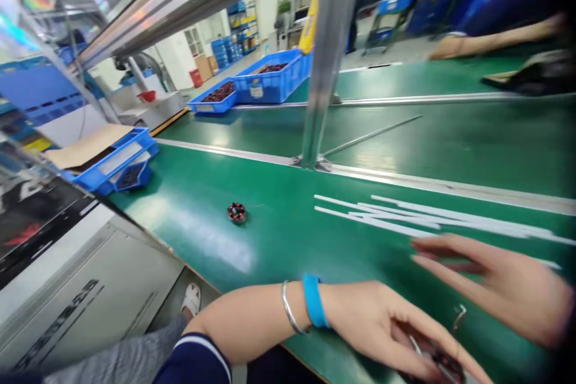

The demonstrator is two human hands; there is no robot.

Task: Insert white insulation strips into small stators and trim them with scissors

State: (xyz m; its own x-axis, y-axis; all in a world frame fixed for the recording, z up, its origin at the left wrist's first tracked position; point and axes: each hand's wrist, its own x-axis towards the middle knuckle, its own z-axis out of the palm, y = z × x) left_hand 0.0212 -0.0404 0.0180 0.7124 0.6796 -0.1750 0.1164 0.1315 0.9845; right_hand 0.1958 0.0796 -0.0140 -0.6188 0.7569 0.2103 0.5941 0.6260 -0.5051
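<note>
My left hand (396,327), with a blue band and a silver bangle at the wrist, lies low on the green bench (279,240), its fingers curled round a small dark wound part with thin wire leads (438,360). My right hand (499,285) hovers just right of it, fingers stretched out toward the left, holding nothing that shows. Just beyond my right hand, several thin white tubes (432,219) lie side by side on the bench. A small round dark part with red winding (236,212) sits alone farther left.
Blue bins (270,81) of dark parts stand at the back. Another blue bin (119,162) with cardboard sits at the left edge. A metal post (324,66) rises from the bench's middle rail. Another person's forearm (490,42) rests across the far side. A grey cabinet (90,276) is lower left.
</note>
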